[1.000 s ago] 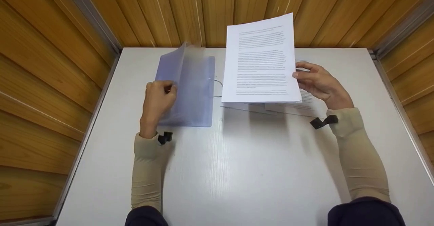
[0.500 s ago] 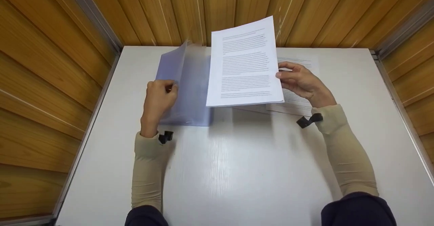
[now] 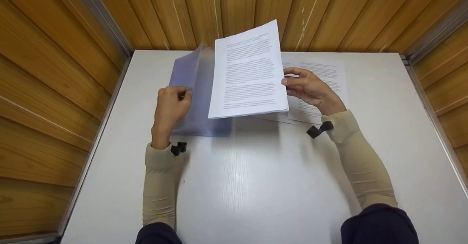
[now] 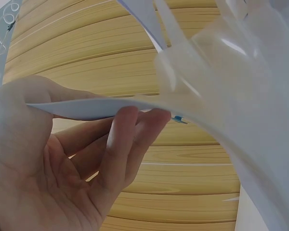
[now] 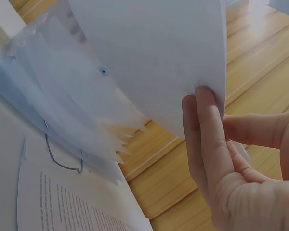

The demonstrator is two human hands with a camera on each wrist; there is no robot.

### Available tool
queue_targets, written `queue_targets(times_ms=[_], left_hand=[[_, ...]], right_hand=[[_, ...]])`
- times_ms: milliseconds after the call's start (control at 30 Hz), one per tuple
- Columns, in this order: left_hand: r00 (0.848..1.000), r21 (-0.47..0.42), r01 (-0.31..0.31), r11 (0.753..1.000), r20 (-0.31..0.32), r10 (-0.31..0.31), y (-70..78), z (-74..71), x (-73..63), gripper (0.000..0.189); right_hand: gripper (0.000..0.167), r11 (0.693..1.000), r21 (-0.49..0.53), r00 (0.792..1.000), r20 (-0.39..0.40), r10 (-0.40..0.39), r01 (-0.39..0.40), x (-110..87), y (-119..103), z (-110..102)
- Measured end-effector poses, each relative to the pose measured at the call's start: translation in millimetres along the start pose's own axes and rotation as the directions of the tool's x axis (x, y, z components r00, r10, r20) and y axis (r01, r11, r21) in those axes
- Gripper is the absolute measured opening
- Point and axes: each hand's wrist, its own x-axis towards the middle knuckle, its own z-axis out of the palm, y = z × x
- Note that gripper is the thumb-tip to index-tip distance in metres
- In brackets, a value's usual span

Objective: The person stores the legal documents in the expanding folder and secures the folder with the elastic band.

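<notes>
On the left of the table in the head view, a translucent blue folder stands partly open. My left hand pinches its raised cover and leaves. The left wrist view shows the fingers bent around that edge, with clear plastic sleeves fanning out to the right. My right hand grips a stack of printed paper by its right edge, thumb in front and fingers behind. The stack is raised and tilted, overlapping the folder's right part in the head view. In the right wrist view, the sleeves spread just left of the stack.
Loose printed sheets lie on the white table behind and beneath my right hand. A thin cord loop hangs from the folder's edge in the right wrist view. Wood-panelled walls stand along the back and sides.
My right hand has carried the paper stack leftward and slightly down, from beside the folder to over its right part. The left hand keeps its pinch on the folder, nearly still.
</notes>
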Motion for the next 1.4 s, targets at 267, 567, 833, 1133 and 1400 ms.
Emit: queue_targets(times_ms=[267, 567, 833, 1133, 1400], left_hand=[[1.0, 0.012, 0.003, 1.0, -0.014, -0.002, 0.9, 1.5, 0.6, 0.026], [1.0, 0.019, 0.001, 1.0, -0.01, -0.001, 0.7, 1.2, 1.0, 0.029], [1.0, 0.024, 0.003, 1.0, -0.016, -0.002, 1.2, 1.5, 0.8, 0.025], [1.0, 0.016, 0.005, 1.0, -0.008, -0.004, 0.8, 2.4, 0.8, 0.025], [1.0, 0.006, 0.004, 1.0, -0.004, -0.004, 2.2, 2.5, 1.9, 0.026]], right_hand=[[0.022, 1.0, -0.006, 1.0, 0.017, 0.013, -0.013, 10.9, 5.0, 11.7], [0.02, 1.0, -0.011, 1.0, 0.028, 0.011, -0.01, 23.2, 11.6, 29.3], [0.022, 0.999, -0.037, 1.0, 0.014, 0.02, -0.02, 33.9, 16.0, 44.9], [0.021, 0.999, -0.036, 1.0, 0.02, 0.016, -0.016, 35.8, 11.5, 42.5], [0.02, 0.999, -0.044, 1.0, -0.005, 0.006, -0.006, 41.3, 13.1, 45.8]])
